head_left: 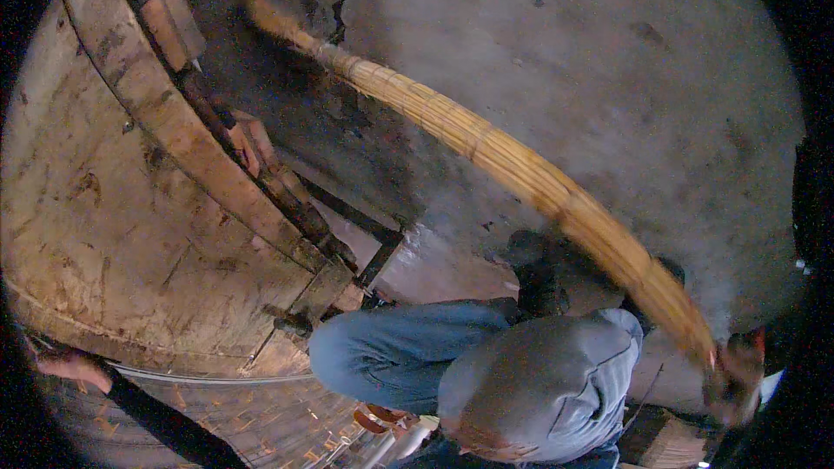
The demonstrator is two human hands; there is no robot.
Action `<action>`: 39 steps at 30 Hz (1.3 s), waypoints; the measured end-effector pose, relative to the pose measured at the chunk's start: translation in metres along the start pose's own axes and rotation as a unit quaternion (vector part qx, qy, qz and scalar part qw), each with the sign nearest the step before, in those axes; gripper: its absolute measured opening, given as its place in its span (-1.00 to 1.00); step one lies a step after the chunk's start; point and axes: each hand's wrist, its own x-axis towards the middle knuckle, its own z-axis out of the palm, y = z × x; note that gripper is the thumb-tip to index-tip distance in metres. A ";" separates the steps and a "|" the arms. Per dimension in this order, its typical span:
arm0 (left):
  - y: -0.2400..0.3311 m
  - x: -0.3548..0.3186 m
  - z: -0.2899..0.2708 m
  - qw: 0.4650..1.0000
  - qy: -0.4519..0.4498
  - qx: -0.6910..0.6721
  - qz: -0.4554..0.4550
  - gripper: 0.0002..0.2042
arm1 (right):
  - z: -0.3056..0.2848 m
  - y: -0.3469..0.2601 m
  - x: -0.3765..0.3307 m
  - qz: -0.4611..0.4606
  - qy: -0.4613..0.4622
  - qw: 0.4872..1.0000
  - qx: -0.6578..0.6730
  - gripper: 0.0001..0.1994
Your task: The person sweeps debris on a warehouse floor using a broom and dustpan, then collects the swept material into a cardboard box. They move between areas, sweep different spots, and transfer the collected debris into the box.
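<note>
A long bundle of thin straw-coloured sticks (486, 148), bound at intervals, slants from the far left down to the near right. It narrows to a frayed tip at its far end. My right hand (734, 386), blurred, is closed around the near end. At the lower left my left hand (76, 371), in a black sleeve, lies by the near edge of a worn wooden tabletop (174, 234). Its fingers reach out toward the dark rim and seem to hold nothing.
My bent legs in blue trousers (391, 347) and a grey garment (539, 382) fill the lower middle. A dark metal bracket (382, 252) juts from the table's right side, near wooden pieces (252, 143). Beyond is a stained concrete floor (591, 61).
</note>
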 end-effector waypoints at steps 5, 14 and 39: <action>0.008 -0.002 0.001 0.999 0.031 0.042 0.006 -0.54 | 0.014 0.053 -0.006 -0.088 -0.080 0.986 0.121 -0.25; 0.046 -0.013 -0.001 0.998 0.024 -0.041 -0.029 -0.57 | 0.130 0.040 0.248 -0.226 -0.152 0.927 0.256 -0.21; 0.035 -0.038 -0.001 0.976 0.034 -0.169 -0.136 -0.34 | 0.041 -0.292 0.533 -0.234 0.349 0.905 0.066 -0.77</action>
